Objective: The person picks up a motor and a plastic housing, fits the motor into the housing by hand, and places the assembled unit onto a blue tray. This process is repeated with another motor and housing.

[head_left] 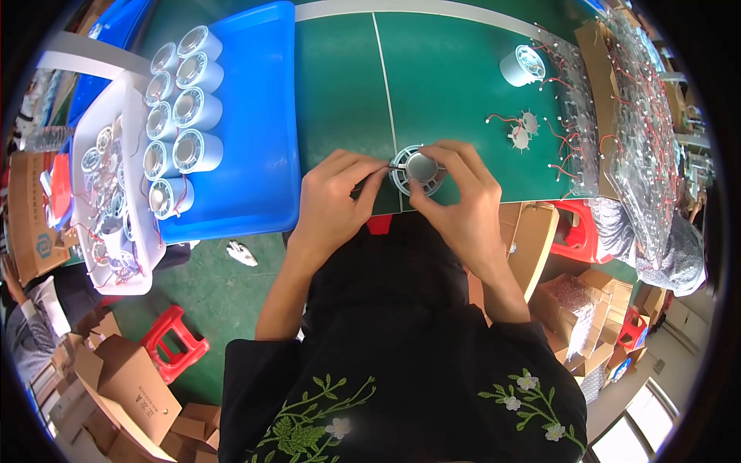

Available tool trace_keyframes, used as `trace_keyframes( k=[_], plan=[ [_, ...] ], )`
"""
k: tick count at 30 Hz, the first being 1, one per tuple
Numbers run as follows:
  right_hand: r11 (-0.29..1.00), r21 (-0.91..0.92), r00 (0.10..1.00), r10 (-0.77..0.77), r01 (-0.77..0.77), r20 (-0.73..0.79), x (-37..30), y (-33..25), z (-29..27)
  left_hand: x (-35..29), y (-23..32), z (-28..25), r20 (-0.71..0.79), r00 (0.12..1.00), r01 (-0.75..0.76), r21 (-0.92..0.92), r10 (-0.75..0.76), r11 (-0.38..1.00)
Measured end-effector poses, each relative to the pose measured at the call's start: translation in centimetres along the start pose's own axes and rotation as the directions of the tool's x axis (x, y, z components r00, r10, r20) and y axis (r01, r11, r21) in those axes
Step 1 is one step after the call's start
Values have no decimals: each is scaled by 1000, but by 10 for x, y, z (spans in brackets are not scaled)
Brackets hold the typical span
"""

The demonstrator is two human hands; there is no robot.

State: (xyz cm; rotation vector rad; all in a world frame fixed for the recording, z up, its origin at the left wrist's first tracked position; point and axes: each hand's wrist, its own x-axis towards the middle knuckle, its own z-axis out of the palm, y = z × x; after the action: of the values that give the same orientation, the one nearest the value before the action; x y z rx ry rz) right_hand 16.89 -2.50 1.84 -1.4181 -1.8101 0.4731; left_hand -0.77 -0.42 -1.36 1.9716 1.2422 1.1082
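At the near edge of the green table, my right hand [467, 197] grips a round white housing [404, 179] with a slotted rim and a grey disc in its middle. Its thumb and fingers press on the disc and the rim. Just left of it, the fingertips of my left hand [333, 197] are pinched together at the rim. A thin dark piece shows at those fingertips, too small to name; it reaches over the housing's edge. The housing's underside is hidden.
On the left, a blue tray [258, 116] carries rows of white cylindrical housings [198, 150]. A white bin [143, 266] beside it holds more parts. To the right lie a single housing [521, 66], small round pieces [522, 133] with red wires, and stacked clear trays [579, 116].
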Motion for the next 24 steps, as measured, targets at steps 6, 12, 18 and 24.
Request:
trace_keyframes(
  k=[6,12,18,24],
  plan=[
    [987,-141,997,-71,76,40,2,1,-5,-1,0,-3,59,998,31,31,-33,999],
    [999,26,998,-34,33,46,3,6,-6,-1,-3,0,68,996,57,38,-60,998],
    [998,19,998,-65,65,2,0,7,-1,2,1,1,36,999,28,60,-30,998],
    [996,28,996,-82,81,28,0,7,-2,-1,-1,7,33,999,7,92,-10,996]
  ],
)
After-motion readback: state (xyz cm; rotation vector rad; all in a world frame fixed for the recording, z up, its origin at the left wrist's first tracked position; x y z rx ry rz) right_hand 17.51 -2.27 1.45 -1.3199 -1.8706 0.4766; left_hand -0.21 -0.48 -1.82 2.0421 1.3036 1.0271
